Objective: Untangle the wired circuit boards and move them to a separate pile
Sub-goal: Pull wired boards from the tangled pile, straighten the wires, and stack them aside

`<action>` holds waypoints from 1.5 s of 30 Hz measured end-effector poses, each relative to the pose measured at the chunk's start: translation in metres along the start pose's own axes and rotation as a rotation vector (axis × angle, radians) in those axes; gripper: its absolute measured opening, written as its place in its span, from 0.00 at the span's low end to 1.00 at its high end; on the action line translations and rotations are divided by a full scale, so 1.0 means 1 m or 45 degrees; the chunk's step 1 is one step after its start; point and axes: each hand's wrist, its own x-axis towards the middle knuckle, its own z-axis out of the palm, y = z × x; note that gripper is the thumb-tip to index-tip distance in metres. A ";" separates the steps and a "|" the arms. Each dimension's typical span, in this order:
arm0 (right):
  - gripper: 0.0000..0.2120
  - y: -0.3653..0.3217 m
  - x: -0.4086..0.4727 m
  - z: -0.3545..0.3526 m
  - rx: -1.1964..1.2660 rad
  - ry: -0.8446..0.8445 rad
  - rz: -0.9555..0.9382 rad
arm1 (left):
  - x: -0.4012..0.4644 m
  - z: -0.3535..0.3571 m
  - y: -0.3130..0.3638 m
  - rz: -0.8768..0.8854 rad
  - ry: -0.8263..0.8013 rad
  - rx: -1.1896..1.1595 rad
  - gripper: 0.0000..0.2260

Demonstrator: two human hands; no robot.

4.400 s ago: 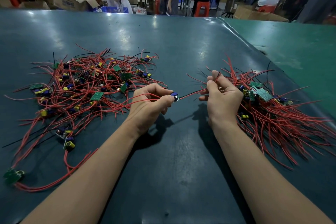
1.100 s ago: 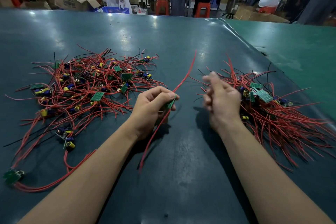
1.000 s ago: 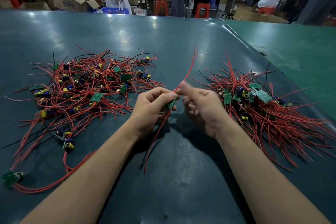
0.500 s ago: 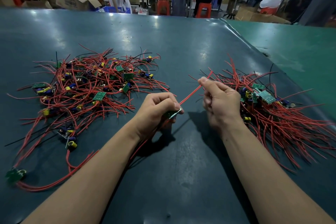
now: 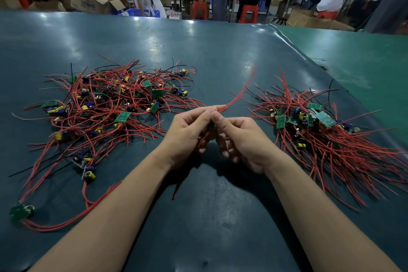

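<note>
**Wired board pinched between both hands**

Head view: a small circuit board [image 5: 210,126], mostly hidden, is pinched above the dark table [image 5: 220,216] by the left hand [image 5: 187,137] and the right hand [image 5: 240,141], their fingertips meeting. Its red wire [image 5: 239,95] rises blurred toward the right. The tangled pile [image 5: 106,108] lies left, the separate pile [image 5: 326,134] right.

Bare tabletop [image 5: 220,216] strip runs btwn tangled pile [image 5: 106,112] on its left & sorted pile [image 5: 326,139] on its right. Both hands meet mid-strip, w/ open surface beyond the piles.
</note>
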 end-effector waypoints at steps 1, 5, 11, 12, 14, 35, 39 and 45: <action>0.19 0.000 -0.001 0.001 0.007 -0.005 -0.032 | -0.001 0.000 0.000 -0.009 -0.026 0.016 0.13; 0.14 -0.002 -0.002 -0.001 0.005 0.084 -0.164 | -0.001 0.001 0.000 -0.095 -0.030 -0.013 0.15; 0.15 -0.003 0.000 -0.002 0.009 0.342 -0.444 | 0.002 -0.003 0.000 -0.128 -0.028 -0.043 0.22; 0.15 -0.004 0.001 -0.004 0.055 0.422 -0.464 | 0.003 -0.004 -0.002 -0.107 -0.033 -0.060 0.19; 0.15 -0.005 0.003 -0.008 0.094 0.594 -0.513 | 0.005 -0.004 -0.004 -0.062 0.009 -0.069 0.14; 0.13 -0.006 0.013 -0.021 0.676 1.030 -0.302 | 0.003 -0.041 -0.001 0.046 1.086 1.837 0.12; 0.13 -0.005 0.013 -0.017 0.576 0.961 -0.307 | 0.004 -0.051 -0.001 -0.276 1.009 1.989 0.16; 0.11 -0.004 0.011 -0.016 0.526 0.891 -0.261 | 0.003 -0.053 0.005 -0.051 1.238 1.915 0.09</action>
